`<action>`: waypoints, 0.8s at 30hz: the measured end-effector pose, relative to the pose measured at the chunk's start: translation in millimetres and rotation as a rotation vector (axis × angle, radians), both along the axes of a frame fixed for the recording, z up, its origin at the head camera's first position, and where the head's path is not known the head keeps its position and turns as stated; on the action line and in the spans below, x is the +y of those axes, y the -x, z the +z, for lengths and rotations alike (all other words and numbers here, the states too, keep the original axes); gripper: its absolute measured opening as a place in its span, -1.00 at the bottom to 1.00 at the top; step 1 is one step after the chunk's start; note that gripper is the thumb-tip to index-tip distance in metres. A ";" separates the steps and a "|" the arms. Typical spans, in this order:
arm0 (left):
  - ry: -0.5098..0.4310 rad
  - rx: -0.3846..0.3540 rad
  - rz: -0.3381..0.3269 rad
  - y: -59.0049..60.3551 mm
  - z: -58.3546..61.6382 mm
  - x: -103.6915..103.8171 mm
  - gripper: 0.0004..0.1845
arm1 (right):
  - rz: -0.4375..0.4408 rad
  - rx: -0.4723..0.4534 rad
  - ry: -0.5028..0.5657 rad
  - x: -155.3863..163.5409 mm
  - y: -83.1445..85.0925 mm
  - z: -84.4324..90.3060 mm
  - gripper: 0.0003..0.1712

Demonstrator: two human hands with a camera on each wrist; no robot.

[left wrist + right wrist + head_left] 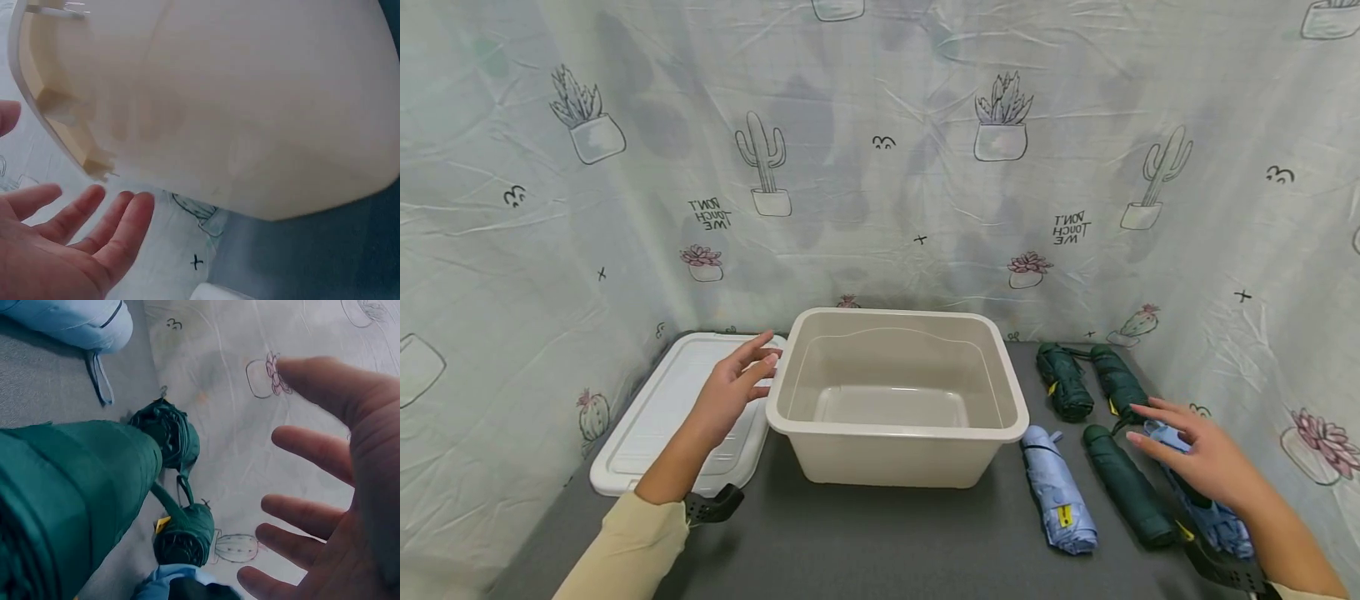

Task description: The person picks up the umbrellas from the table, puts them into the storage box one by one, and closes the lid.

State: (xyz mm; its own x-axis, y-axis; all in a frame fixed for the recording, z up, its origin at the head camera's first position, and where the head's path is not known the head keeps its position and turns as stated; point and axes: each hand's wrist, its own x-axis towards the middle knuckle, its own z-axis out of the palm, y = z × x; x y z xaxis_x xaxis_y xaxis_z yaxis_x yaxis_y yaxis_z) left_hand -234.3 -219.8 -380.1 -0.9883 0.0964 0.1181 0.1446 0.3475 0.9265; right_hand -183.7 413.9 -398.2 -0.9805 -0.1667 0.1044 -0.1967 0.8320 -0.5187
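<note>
A beige plastic tub (887, 462) stands in the middle of the table, with nothing inside. My left hand (730, 392) is beside its left rim, fingers loosely bent; in the left wrist view they hold nothing and appear apart from the tub wall (219, 112). My right hand (1206, 458) hovers with spread fingers over a rolled light-blue umbrella (1221, 525), partly hidden under it. To its left lie a dark green folded umbrella (1127, 487) and another light-blue umbrella (1060, 500). Two shorter green umbrellas (1063, 383) lie behind them.
A white lid (662, 417) lies flat on the grey table (865, 542), left of the tub. A pale curtain (880, 183) printed with cactus drawings hangs behind and along both sides.
</note>
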 end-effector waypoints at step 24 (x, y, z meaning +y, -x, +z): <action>-0.177 -0.161 -0.168 3.3 5.0 -5.5 -0.29 | -0.052 -0.071 -0.144 17.4 -4.6 -16.7 -0.26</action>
